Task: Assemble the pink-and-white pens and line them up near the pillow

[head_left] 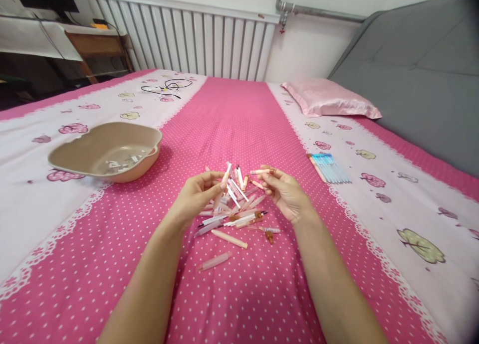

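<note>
Between hands: pen pile point(235, 212) on bed point(239, 294). Left hand point(198, 194) grips barrel point(224, 177); right hand point(286, 192) pinches refill point(261, 171). Bowl point(107, 152) beyond left.

Your left hand point(196, 194) and right hand point(286, 192) are bare, forearms unsleeved, with no rings, watch or gloves.

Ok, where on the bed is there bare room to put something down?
Free: the pink sheet between the forearms, below the lone pen barrel, and the stretch between bowl and pillow. Crowded: the pen-part pile under both hands.
</note>
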`<action>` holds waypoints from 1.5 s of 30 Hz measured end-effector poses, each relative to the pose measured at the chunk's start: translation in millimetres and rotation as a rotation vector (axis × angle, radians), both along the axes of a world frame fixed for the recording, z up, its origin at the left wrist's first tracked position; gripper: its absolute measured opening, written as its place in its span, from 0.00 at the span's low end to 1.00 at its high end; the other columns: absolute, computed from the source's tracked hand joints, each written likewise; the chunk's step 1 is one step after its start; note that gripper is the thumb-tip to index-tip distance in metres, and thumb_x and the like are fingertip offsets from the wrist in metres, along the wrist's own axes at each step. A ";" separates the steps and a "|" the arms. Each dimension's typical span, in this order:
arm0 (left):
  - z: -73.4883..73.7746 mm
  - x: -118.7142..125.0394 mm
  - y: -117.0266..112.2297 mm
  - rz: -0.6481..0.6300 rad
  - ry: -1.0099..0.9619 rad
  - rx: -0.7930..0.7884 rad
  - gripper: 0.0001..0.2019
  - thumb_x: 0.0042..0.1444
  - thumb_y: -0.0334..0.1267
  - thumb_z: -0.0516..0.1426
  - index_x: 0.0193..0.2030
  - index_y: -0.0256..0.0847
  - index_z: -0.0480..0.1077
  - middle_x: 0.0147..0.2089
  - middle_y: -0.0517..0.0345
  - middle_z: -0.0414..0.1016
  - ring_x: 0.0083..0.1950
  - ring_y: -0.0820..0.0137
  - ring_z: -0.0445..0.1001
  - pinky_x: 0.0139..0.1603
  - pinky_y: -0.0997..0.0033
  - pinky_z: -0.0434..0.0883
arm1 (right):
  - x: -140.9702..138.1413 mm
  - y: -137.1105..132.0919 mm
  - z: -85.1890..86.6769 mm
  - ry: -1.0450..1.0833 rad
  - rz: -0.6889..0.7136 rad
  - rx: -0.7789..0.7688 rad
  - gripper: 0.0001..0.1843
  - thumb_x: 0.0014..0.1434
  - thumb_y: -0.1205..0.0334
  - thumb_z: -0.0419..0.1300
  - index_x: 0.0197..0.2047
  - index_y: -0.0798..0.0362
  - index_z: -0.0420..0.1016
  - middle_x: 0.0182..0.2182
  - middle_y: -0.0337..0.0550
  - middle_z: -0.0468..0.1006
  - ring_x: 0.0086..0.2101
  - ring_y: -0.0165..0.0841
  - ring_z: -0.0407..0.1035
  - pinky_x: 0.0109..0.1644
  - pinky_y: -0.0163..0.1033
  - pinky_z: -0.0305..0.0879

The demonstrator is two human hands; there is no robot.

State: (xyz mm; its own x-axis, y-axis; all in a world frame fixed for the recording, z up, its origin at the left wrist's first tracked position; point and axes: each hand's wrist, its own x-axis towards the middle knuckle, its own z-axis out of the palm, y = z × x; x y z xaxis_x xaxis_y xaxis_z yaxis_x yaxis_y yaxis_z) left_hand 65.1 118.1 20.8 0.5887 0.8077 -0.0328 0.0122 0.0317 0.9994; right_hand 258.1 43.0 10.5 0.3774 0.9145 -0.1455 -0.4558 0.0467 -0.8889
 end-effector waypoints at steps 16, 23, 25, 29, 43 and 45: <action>2.1 2.8 -4.4 -0.273 0.154 -0.022 0.17 0.45 0.44 0.63 0.38 0.34 0.71 0.30 0.56 0.75 0.29 0.74 0.71 0.28 0.76 0.64 | -7.8 -2.1 6.8 -0.003 -0.073 0.005 0.16 0.40 0.56 0.71 0.33 0.51 0.78 0.28 0.35 0.77 0.27 0.22 0.70 0.26 0.25 0.63; 1.3 1.8 -5.5 -0.350 0.147 -0.008 0.14 0.46 0.43 0.62 0.34 0.35 0.71 0.29 0.56 0.75 0.29 0.73 0.72 0.29 0.75 0.65 | -12.9 -2.8 8.0 -0.063 -0.077 0.018 0.16 0.42 0.56 0.69 0.36 0.50 0.77 0.32 0.36 0.79 0.32 0.26 0.72 0.31 0.28 0.64; 1.5 1.7 -5.8 -0.345 0.146 -0.011 0.14 0.46 0.43 0.62 0.34 0.35 0.71 0.29 0.56 0.75 0.28 0.73 0.72 0.29 0.75 0.65 | -13.8 -2.9 7.8 -0.075 -0.072 0.006 0.16 0.42 0.55 0.69 0.36 0.50 0.77 0.32 0.37 0.79 0.32 0.27 0.72 0.31 0.29 0.64; 1.8 1.5 -6.0 -0.344 0.147 -0.006 0.14 0.46 0.43 0.62 0.35 0.35 0.71 0.30 0.56 0.75 0.29 0.73 0.72 0.29 0.75 0.65 | -15.9 -3.3 7.4 -0.066 -0.047 0.007 0.16 0.41 0.55 0.70 0.35 0.50 0.77 0.31 0.36 0.78 0.31 0.25 0.71 0.30 0.28 0.63; 0.6 0.6 -5.1 -0.327 0.138 0.018 0.15 0.48 0.45 0.60 0.37 0.34 0.72 0.30 0.55 0.75 0.29 0.73 0.71 0.30 0.75 0.65 | -27.5 -3.5 6.3 -0.191 0.049 0.002 0.15 0.43 0.57 0.69 0.36 0.50 0.77 0.34 0.39 0.79 0.31 0.27 0.71 0.32 0.30 0.64; 0.9 0.4 -5.0 -0.339 0.144 0.037 0.15 0.49 0.45 0.60 0.37 0.34 0.72 0.30 0.55 0.75 0.30 0.73 0.71 0.30 0.75 0.65 | -28.6 -3.9 6.2 -0.211 0.080 0.012 0.16 0.43 0.59 0.69 0.38 0.50 0.77 0.35 0.39 0.79 0.34 0.28 0.72 0.35 0.31 0.66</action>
State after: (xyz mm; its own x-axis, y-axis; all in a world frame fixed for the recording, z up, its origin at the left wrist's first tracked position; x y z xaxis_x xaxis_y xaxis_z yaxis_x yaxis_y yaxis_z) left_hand 65.5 113.1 21.6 0.8143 0.5701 -0.1090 0.1561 -0.0342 0.9871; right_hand 229.5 39.1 16.6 0.3245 0.9440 -0.0599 -0.2620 0.0289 -0.9646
